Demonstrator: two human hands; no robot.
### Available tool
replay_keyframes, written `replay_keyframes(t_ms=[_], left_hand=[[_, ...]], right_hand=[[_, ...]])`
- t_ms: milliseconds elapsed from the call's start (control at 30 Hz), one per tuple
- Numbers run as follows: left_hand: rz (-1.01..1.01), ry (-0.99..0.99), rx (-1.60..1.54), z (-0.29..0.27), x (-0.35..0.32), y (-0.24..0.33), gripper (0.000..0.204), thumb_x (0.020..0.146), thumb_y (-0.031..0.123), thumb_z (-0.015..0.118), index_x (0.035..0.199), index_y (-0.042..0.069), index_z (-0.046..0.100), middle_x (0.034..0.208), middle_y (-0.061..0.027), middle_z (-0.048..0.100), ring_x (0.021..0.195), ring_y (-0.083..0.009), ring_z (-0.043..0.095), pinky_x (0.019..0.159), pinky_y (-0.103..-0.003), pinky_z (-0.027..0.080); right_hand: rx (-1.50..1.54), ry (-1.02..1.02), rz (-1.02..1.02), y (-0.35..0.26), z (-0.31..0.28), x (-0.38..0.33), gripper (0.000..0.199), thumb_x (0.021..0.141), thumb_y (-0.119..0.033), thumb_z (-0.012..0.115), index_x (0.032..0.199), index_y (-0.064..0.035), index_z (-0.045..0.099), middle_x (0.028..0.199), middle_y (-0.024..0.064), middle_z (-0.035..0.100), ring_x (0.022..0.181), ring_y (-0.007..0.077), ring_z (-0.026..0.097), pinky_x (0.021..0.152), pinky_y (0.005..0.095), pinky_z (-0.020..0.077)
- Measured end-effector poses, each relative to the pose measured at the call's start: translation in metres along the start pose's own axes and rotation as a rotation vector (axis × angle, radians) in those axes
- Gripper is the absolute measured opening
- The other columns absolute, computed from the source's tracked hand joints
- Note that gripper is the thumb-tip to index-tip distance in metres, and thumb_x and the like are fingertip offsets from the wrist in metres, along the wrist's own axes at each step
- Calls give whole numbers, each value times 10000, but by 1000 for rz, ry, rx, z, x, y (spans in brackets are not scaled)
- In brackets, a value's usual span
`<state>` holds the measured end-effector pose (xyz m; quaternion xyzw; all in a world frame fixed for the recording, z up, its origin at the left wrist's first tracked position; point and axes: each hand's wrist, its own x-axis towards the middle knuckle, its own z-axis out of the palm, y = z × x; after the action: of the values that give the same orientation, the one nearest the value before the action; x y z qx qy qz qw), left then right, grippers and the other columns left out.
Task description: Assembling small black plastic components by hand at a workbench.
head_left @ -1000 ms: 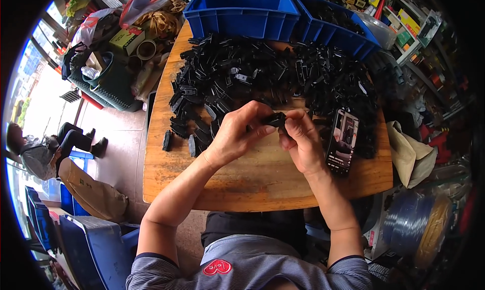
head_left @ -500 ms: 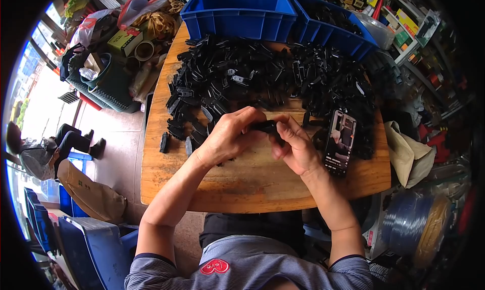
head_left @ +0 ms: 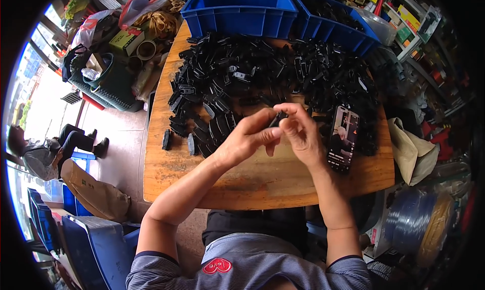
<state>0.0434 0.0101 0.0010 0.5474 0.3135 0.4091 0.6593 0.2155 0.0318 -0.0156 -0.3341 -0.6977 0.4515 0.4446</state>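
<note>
Between my two hands, above the wooden table (head_left: 242, 189), is a small black plastic part (head_left: 278, 119). My left hand (head_left: 252, 133) grips it between thumb and fingers. The fingers of my right hand (head_left: 301, 130) close on its other end, thumb and forefinger bent around it. Much of the part is covered by my fingers, so its exact kind does not show. Beyond my hands, a wide heap of similar black plastic parts (head_left: 227, 67) covers the far half of the table. A few loose ones lie left of my left hand.
A lit phone (head_left: 343, 138) lies at the table's right. Two blue bins stand at the far edge: one (head_left: 240, 22) at the middle, another (head_left: 323, 29) holding black parts. Plastic-wrapped rolls (head_left: 417, 227) are at lower right. A seated person (head_left: 43, 153) is at far left.
My hands have shifted slightly, and the black part is tilted more upright between them. My right fingers have moved up to its far end. The picture on the phone has changed.
</note>
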Motion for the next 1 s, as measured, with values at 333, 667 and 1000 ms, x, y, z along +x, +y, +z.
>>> replay_keyframes(t_ms=[333, 667, 1000], left_hand=[[375, 503, 1369, -63, 32, 3, 215, 693, 155, 672, 862, 76, 566, 819, -73, 584, 819, -227, 555, 718, -361, 440], [163, 409, 1270, -42, 29, -6, 247, 704, 149, 665, 930, 69, 605, 710, -84, 618, 639, -251, 594, 601, -348, 447], [-30, 197, 8, -12, 17, -5, 189, 786, 56, 634, 954, -3, 574, 830, -68, 595, 794, -133, 587, 677, -253, 491]], right_hand=[[-1385, 199, -18, 21, -28, 6, 197, 707, -136, 694, 846, -84, 565, 852, 43, 556, 870, 241, 497, 753, 376, 341], [-707, 214, -192, 15, -20, 7, 163, 719, -58, 676, 828, -17, 562, 870, 74, 582, 828, 229, 533, 725, 322, 423], [-517, 195, -224, 14, 3, 4, 163, 793, -30, 632, 873, -25, 490, 739, 51, 551, 641, 119, 529, 585, 259, 441]])
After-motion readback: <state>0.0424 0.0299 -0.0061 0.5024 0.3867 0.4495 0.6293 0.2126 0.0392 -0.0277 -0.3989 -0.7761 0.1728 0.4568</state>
